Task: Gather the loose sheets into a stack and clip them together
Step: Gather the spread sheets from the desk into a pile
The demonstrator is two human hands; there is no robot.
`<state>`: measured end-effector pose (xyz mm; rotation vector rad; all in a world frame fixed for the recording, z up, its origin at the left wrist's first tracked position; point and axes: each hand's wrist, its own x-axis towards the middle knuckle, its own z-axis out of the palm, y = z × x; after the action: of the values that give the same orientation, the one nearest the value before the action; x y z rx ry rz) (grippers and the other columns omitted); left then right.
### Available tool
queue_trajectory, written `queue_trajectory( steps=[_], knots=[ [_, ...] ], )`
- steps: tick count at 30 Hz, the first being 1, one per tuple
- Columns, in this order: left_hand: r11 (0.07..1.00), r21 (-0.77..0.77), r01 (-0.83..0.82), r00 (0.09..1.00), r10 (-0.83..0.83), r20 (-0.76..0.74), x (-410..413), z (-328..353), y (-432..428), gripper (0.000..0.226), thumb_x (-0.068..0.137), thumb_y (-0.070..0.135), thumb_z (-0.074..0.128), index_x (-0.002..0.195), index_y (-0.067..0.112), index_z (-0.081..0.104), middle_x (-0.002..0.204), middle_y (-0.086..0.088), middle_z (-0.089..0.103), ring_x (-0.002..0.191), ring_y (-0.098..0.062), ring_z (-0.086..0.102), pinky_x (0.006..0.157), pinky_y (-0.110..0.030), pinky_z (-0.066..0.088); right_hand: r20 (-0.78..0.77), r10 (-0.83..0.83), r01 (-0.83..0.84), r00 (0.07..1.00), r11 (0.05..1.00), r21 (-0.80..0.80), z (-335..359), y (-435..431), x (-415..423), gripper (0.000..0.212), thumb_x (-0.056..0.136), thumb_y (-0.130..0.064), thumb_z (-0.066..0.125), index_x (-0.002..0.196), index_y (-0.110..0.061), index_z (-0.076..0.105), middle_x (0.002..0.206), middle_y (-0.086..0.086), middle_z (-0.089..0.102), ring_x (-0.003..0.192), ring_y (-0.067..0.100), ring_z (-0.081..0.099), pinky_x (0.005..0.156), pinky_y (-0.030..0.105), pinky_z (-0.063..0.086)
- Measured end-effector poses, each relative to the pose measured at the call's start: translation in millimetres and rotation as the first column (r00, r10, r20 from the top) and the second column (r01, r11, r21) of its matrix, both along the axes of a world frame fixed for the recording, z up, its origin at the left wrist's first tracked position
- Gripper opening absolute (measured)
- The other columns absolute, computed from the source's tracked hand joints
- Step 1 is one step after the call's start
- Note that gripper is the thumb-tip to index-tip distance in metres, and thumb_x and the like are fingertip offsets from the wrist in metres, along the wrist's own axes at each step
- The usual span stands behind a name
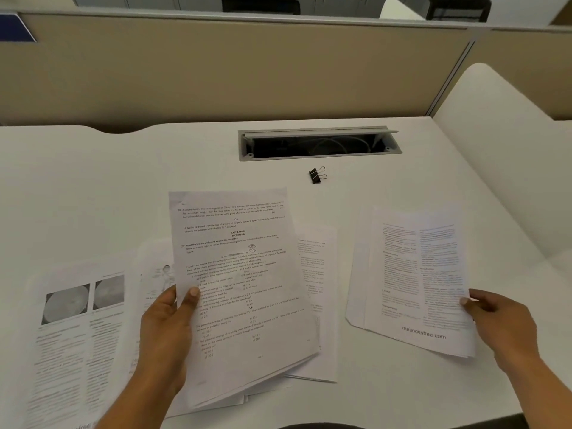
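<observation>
The left hand (168, 329) grips a question sheet (238, 274) by its edge, thumb on top; the right hand (498, 320) pinches a printed bundle (414, 280). The binder clip (317, 175) lies beyond both (untouched), near the cable tray (318, 158) holding cables (340, 143).

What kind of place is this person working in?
Probably an open-plan office cubicle: a white desk with a recessed grey cable hatch, beige partition panels behind it, and black chair backs beyond.
</observation>
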<state>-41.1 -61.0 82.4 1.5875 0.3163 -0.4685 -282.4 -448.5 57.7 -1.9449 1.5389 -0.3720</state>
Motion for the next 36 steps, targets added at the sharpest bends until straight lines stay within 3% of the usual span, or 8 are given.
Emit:
queue_trajectory(
  steps=[6,11,17,21,25,30,33,36],
  knots=[
    [1.0,-0.018,0.001,1.0,-0.001,-0.004,0.1,-0.7,-0.2,0.022,0.101,0.023,0.057,0.12,0.021,0.068,0.112,-0.003,0.077,0.099,-0.031,0.073,0.08,-0.043,0.06,0.113,-0.061,0.06,0.992,0.998,0.014,6.1,-0.1,1.7,0.014,0.088,-0.014,0.068,0.085,-0.028,0.07,0.106,0.018,0.072,0.095,0.037,0.064,0.08,0.036,0.051],
    [0.999,-0.03,-0.01,1.0,0.009,-0.014,1.2,-0.5,0.3,0.016,0.101,0.021,0.057,0.11,0.025,0.069,0.109,-0.003,0.077,0.094,-0.029,0.075,0.073,-0.04,0.061,0.333,-0.17,0.12,0.928,0.979,0.166,19.5,4.2,10.1,0.018,0.088,-0.009,0.068,0.084,-0.026,0.068,0.103,0.014,0.069,0.092,0.032,0.063,0.05,0.002,0.048],
    [1.0,-0.03,-0.005,1.0,0.005,-0.01,0.9,1.2,-2.8,0.015,0.101,0.022,0.057,0.107,0.028,0.07,0.102,0.002,0.079,0.083,-0.023,0.078,0.054,-0.03,0.062,0.489,-0.112,-0.023,0.865,0.965,0.262,40.1,29.6,38.2,0.024,0.091,-0.006,0.065,0.114,-0.004,0.067,0.103,0.013,0.071,0.09,0.029,0.068,0.067,0.018,0.057],
    [0.999,-0.038,-0.002,1.0,0.002,-0.015,0.0,1.6,-6.9,0.014,0.1,0.022,0.059,0.107,0.027,0.07,0.101,0.001,0.08,0.083,-0.024,0.079,0.059,-0.034,0.063,0.513,-0.057,-0.067,0.856,0.973,0.22,51.6,46.6,54.5,0.021,0.089,-0.006,0.067,0.11,-0.004,0.069,0.1,0.012,0.072,0.071,0.013,0.072,0.065,0.014,0.057],
    [0.997,-0.071,0.01,1.0,-0.012,-0.028,-4.0,5.1,-10.9,0.013,0.099,0.02,0.06,0.103,0.026,0.071,0.094,0.002,0.082,0.078,-0.021,0.079,0.06,-0.035,0.063,0.525,0.009,-0.162,0.851,0.956,0.245,64.0,65.9,65.8,0.018,0.089,-0.007,0.067,0.107,-0.005,0.069,0.098,0.008,0.074,0.086,0.026,0.071,0.066,0.017,0.058],
    [0.989,-0.13,0.069,0.996,-0.075,-0.042,-12.8,10.9,-18.3,0.014,0.099,0.02,0.06,0.106,0.023,0.072,0.094,0.001,0.082,0.08,-0.02,0.079,0.062,-0.031,0.063,0.52,0.098,-0.293,0.848,0.905,0.307,58.0,111.1,83.9,0.008,0.085,-0.004,0.07,0.091,-0.009,0.073,0.084,0.009,0.078,0.076,0.024,0.072,0.068,0.022,0.061],
    [0.981,-0.149,0.124,0.991,-0.13,-0.029,-18.2,16.4,-23.8,0.014,0.098,0.025,0.062,0.104,0.02,0.074,0.095,0.0,0.082,0.086,-0.021,0.079,0.07,-0.035,0.063,0.505,0.164,-0.358,0.847,0.879,0.316,49.9,133.6,91.9,0.007,0.084,-0.004,0.071,0.088,-0.01,0.074,0.082,0.005,0.079,0.078,0.024,0.075,0.075,0.036,0.059],
    [0.971,-0.19,0.142,0.986,-0.157,-0.064,-20.8,22.0,-26.9,0.017,0.098,0.023,0.061,0.106,0.018,0.075,0.098,-0.005,0.081,0.092,-0.029,0.077,0.084,-0.047,0.063,0.489,0.199,-0.355,0.85,0.901,0.251,46.5,147.3,96.0,0.007,0.085,-0.008,0.072,0.085,-0.015,0.073,0.078,-0.002,0.078,0.078,0.021,0.074,0.068,0.029,0.054]
  ],
)
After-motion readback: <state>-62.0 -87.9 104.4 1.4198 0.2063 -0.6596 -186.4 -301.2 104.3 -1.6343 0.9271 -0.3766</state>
